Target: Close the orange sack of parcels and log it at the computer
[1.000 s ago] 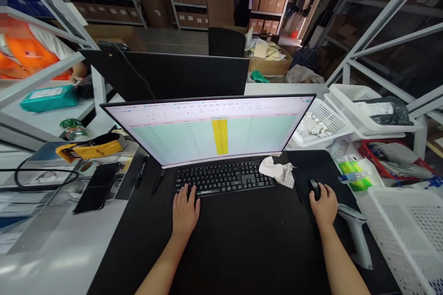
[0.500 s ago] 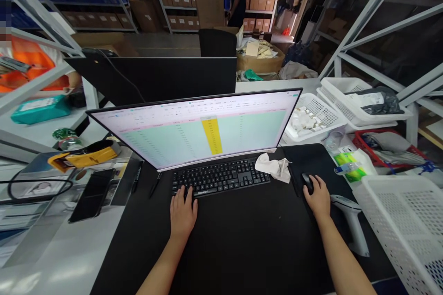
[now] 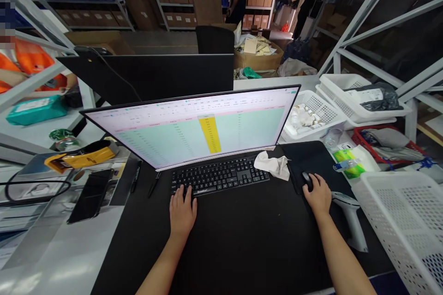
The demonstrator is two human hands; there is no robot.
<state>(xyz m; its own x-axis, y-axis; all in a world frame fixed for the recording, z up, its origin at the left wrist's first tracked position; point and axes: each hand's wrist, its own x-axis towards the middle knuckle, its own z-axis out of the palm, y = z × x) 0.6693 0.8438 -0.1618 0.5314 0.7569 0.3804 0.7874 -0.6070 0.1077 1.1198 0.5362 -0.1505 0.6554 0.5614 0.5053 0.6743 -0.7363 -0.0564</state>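
And here's the screen (image 3: 166, 133), awash in pale mint green, pink strip across the top, one bold yellow column slashing down! Below it, all black: keyboard (image 3: 218, 176) with white characters, mouse (image 3: 306, 179) in plain black, tabletop (image 3: 242, 239) black too. Off-white cloth (image 3: 273, 165) breaks that up! Over right, a pale grey scanner (image 3: 355, 221), a white basket (image 3: 384, 214) patterned with rows of holes, a packet (image 3: 353, 168) in vivid green and yellow. Left side, teal parcel (image 3: 38, 109), white label, and bright orange clothing (image 3: 32, 57) behind!

Head camera looks forward, down over the keyboard (image 3: 219, 176).
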